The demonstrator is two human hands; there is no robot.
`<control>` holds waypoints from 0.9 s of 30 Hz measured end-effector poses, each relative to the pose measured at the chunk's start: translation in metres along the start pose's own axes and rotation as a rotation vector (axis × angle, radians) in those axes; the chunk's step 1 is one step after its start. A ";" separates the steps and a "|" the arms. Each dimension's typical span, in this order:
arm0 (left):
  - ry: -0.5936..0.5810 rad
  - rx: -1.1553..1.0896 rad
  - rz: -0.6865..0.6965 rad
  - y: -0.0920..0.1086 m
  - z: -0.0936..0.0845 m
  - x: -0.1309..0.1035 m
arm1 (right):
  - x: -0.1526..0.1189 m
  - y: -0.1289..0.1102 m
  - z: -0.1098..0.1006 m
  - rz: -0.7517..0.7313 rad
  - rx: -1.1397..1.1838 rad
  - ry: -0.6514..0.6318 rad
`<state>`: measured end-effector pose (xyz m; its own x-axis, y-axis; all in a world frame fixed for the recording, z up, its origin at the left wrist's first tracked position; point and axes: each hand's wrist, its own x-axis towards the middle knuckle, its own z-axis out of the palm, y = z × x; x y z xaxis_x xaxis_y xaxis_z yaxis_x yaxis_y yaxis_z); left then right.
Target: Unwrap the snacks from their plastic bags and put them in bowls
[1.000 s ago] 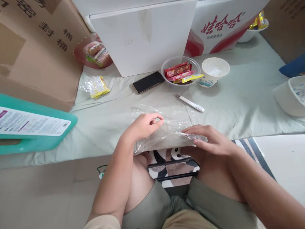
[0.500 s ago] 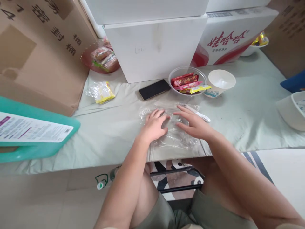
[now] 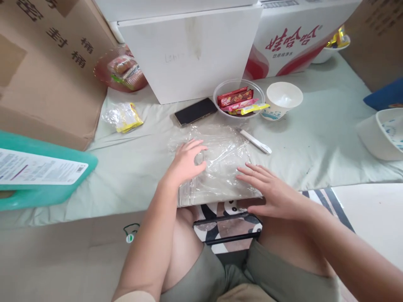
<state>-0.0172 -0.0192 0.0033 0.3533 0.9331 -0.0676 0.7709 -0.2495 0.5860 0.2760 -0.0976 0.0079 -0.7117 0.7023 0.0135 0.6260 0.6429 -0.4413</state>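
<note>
A crinkled clear plastic bag lies flat on the cloth-covered table, close to its front edge. Over the bag's left side is my left hand, fingers apart and holding nothing. My right hand is spread beside the bag's lower right corner, with nothing in it; whether the fingertips touch the film I cannot tell. Just right of the bag's upper part lies a white, slim box cutter or pen-like tool. A black phone rests behind the bag.
Behind stand a clear bowl of wrapped snacks, a paper cup and white boxes. On the left are a yellow-edged packet, a red bowl, a green jug and a carton. A white basin stands right.
My right hand has moved back toward the table's front edge, uncovering the white tool. My left hand remains over the bag's left side. The bag looks flatter, and the camera view has shifted.
</note>
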 end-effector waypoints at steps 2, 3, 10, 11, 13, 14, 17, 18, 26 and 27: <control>-0.002 -0.013 0.004 0.004 -0.005 -0.006 | -0.008 -0.001 0.019 0.077 -0.088 -0.050; -0.014 -0.038 0.021 0.008 -0.009 -0.013 | -0.010 -0.001 0.027 0.097 -0.118 -0.053; -0.319 0.137 0.110 0.055 -0.022 -0.083 | -0.015 0.003 0.031 0.072 0.006 0.122; -0.343 0.178 0.100 0.059 -0.019 -0.089 | -0.015 0.003 0.027 0.091 0.061 0.183; -0.334 0.221 0.109 0.062 -0.013 -0.095 | -0.012 0.003 0.019 0.154 0.190 0.316; -0.299 0.224 0.119 0.061 -0.012 -0.095 | -0.009 0.002 0.013 0.191 0.260 0.381; -0.163 0.105 0.075 0.052 -0.020 -0.088 | 0.005 0.005 -0.003 0.311 0.472 0.533; -0.119 0.018 0.037 0.047 -0.023 -0.083 | 0.010 0.007 -0.007 0.350 0.544 0.575; 0.192 -0.749 -0.338 0.007 -0.015 -0.052 | 0.036 0.035 0.014 0.550 0.952 0.838; 0.207 -0.801 -0.381 0.006 -0.013 -0.050 | 0.038 0.036 0.016 0.587 0.951 0.849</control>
<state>-0.0371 -0.0641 0.0205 -0.0117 0.9626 -0.2707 0.1900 0.2679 0.9445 0.2662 -0.0528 -0.0219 0.1962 0.9806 -0.0026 0.0652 -0.0157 -0.9978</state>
